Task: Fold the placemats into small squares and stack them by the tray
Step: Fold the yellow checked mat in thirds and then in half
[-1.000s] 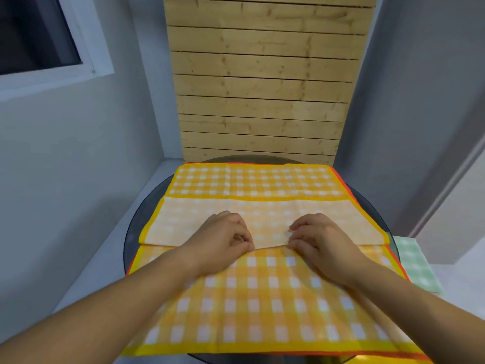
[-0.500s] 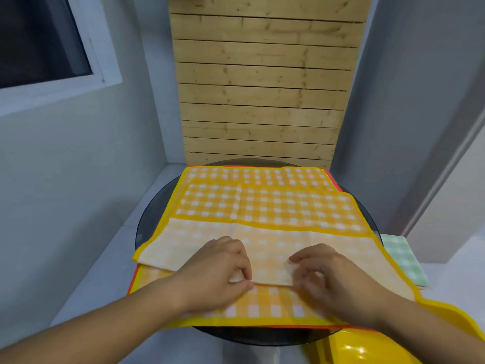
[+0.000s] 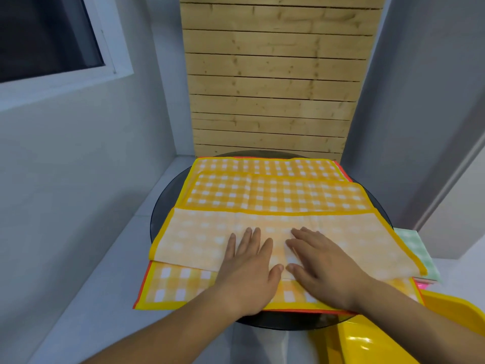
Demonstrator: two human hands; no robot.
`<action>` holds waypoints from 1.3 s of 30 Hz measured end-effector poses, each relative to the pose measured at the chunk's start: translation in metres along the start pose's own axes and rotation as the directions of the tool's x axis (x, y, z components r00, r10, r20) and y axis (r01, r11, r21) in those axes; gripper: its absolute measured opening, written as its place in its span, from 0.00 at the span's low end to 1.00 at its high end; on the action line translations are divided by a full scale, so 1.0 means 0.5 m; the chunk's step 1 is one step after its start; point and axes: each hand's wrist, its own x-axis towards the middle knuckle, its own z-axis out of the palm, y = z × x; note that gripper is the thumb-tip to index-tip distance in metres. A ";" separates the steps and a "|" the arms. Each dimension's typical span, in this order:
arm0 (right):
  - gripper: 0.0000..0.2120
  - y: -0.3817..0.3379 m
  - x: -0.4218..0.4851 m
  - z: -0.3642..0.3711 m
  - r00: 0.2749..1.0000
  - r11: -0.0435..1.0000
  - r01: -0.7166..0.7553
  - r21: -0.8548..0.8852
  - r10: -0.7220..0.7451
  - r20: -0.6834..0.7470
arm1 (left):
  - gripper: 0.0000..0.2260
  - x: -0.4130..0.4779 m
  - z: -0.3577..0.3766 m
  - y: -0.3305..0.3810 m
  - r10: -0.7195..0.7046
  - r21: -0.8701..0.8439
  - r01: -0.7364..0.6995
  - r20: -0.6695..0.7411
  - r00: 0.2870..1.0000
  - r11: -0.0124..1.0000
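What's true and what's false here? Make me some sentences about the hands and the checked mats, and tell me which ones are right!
1. The left hand and the right hand both lie flat on the yellow checked placemat. True.
2. The table is square and white. False: it is round and dark.
3. A green checked placemat lies to the right of the yellow one. True.
4. The tray is blue. False: it is yellow, at the lower right.
5. The yellow checked placemat is already a small square. False: it is wide, with one flap folded over.
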 end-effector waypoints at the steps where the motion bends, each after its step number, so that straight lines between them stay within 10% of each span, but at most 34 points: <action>1: 0.27 -0.008 -0.001 0.000 1.000 0.999 -0.030 0.014 0.030 0.002 | 0.29 0.000 -0.001 -0.001 0.012 0.011 -0.012 0.002 1.000 1.000; 12: 0.39 -0.039 -0.018 0.038 0.984 0.984 -0.173 0.033 0.172 0.037 | 0.29 0.005 -0.008 -0.023 0.111 0.026 -0.110 -0.004 0.994 0.994; 17: 0.30 -0.035 -0.013 0.040 0.978 0.982 -0.190 -0.017 0.191 0.084 | 0.29 0.004 -0.013 -0.060 0.118 0.016 -0.119 0.037 0.992 0.993; 29: 0.28 -0.032 -0.011 0.029 0.969 0.985 -0.167 -0.041 0.171 0.178 | 0.28 -0.016 -0.067 -0.232 -0.204 0.032 0.204 0.018 0.979 0.978; 39: 0.30 -0.018 -0.019 0.012 0.962 0.980 -0.190 0.061 0.174 0.211 | 0.30 0.117 -0.047 -0.057 0.109 0.034 -0.108 -0.002 0.994 0.994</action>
